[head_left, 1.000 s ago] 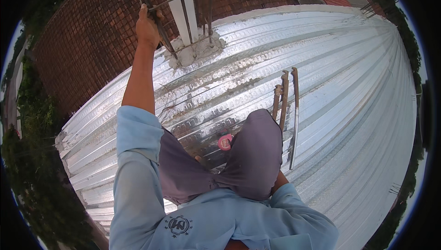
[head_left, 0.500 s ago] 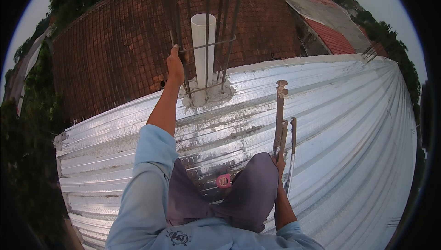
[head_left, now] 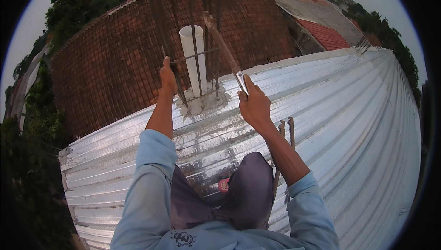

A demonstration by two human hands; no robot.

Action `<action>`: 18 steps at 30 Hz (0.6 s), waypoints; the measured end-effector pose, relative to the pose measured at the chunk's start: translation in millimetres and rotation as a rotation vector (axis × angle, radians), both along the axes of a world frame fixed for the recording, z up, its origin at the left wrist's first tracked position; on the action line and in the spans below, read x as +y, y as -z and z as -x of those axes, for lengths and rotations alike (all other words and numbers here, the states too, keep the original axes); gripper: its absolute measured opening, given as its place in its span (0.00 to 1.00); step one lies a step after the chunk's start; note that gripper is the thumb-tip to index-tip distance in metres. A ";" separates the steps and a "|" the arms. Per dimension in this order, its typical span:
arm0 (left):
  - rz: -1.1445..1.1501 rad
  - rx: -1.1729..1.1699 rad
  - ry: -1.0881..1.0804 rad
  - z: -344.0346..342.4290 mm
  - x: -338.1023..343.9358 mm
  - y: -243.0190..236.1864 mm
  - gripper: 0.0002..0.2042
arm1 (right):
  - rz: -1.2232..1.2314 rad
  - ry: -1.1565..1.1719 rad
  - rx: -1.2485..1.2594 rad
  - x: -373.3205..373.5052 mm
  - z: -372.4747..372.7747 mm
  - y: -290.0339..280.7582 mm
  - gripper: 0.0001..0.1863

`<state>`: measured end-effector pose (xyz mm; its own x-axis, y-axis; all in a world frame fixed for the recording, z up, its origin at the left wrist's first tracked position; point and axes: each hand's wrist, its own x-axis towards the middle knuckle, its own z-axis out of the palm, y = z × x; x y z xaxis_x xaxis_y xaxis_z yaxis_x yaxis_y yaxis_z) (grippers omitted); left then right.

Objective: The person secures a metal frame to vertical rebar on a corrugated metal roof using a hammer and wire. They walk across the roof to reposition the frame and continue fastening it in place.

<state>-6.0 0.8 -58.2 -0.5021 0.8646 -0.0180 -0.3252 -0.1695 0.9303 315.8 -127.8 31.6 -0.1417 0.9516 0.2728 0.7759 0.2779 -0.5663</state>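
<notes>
My left hand point(head_left: 168, 74) is closed around a vertical steel bar point(head_left: 161, 25) at the left of an upright rebar cage, where a thin stirrup point(head_left: 195, 55) meets it. In my right hand point(head_left: 255, 103) is a rebar bender point(head_left: 222, 45), a rusty bar with a knobby head and a shiny grip. It is raised and slanted, its head level with the cage's right bars; contact cannot be made out. A white pipe point(head_left: 187, 48) stands inside the cage, rising from rough concrete point(head_left: 202, 105). Beside my right knee, two hooked metal bars point(head_left: 291, 133) are partly hidden by my forearm.
Ribbed shiny metal decking point(head_left: 340, 126) spreads beneath me. A pink tape measure point(head_left: 223, 185) lies between my knees, partly covered. Beyond the decking's far edge is a tiled roof point(head_left: 110, 61). More rebar point(head_left: 364, 43) sticks up at the far right corner.
My right hand has lifted the rebar bender from beside my right knee and brought it forward and left to the cage. My left hand keeps its hold on the steel bar.
</notes>
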 end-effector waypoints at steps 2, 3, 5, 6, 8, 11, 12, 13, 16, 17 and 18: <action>-0.005 0.000 0.005 2.8 1.3 2.5 0.26 | 0.065 0.024 -0.018 16.5 18.2 -17.3 0.33; -0.003 0.001 0.027 1.8 -0.4 2.0 0.26 | 0.048 0.014 0.002 25.8 22.2 -18.1 0.33; 0.001 0.004 0.065 2.3 -4.1 -0.4 0.27 | 0.014 -0.012 0.042 45.5 31.4 -17.4 0.34; 0.006 -0.014 0.074 0.2 -6.2 -1.0 0.27 | -0.011 -0.045 0.101 50.0 34.9 -23.1 0.34; 0.019 -0.050 0.092 -1.0 -6.4 -2.7 0.28 | -0.061 -0.077 0.075 63.8 40.3 -33.0 0.33; 0.012 -0.019 0.094 6.1 -3.7 2.5 0.27 | -0.100 -0.098 -0.011 76.4 51.6 -43.3 0.33; 0.014 -0.014 0.098 6.5 -3.1 3.4 0.28 | -0.106 -0.097 -0.065 82.9 55.8 -38.9 0.33; 0.016 -0.009 0.103 7.0 -3.0 4.3 0.28 | -0.112 -0.097 -0.120 88.8 58.6 -32.8 0.33; 0.076 0.061 0.111 -1.0 -3.3 19.3 0.29 | 0.075 -0.168 -0.264 117.6 55.2 29.0 0.35; 0.092 0.103 0.089 4.9 -5.3 22.8 0.29 | 0.098 -0.154 -0.231 116.0 57.8 33.2 0.35; 0.092 0.076 0.084 9.2 -5.8 23.9 0.30 | 0.112 -0.140 -0.192 108.0 59.2 34.5 0.35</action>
<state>-15.2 -5.0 -82.1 -0.4312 0.9000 -0.0632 -0.2623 -0.0581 0.9632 256.6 -19.8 -2.9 -0.3135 0.9416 0.1226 0.8302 0.3345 -0.4460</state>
